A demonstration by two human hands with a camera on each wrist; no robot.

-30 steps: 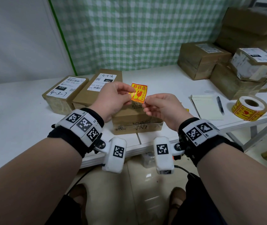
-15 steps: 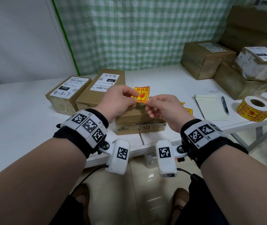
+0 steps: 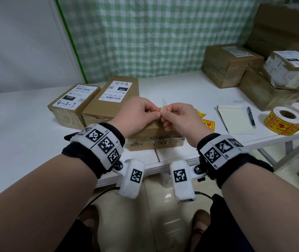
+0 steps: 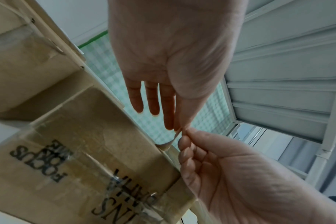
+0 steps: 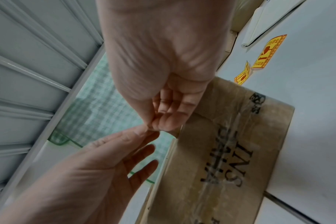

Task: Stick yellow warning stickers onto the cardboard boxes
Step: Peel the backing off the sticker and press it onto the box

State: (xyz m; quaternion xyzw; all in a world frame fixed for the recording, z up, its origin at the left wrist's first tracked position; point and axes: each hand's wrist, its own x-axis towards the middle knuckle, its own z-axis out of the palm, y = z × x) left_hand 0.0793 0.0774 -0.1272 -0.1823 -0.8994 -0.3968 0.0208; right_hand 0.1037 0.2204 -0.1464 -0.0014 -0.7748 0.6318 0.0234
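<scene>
Both hands pinch one sticker point(image 3: 163, 106) edge-on just above the nearest box point(image 3: 156, 140): left hand point(image 3: 139, 113) and right hand point(image 3: 178, 118) each with a fingertip grip on it. Pulled apart, it could tear, curl and stick to itself, or land crooked on the box. Spare stickers point(image 3: 205, 120) lie right of the box on the counter point(image 3: 181, 91).

Wall: plain white panel point(image 3: 18, 42), left.
Curtain: green-white checked fabric point(image 3: 145, 33), behind white tabletop's point(image 3: 18, 133) far edge.
Floor: glossy beige tile point(image 3: 156, 206).
Light: soft, even.
</scene>
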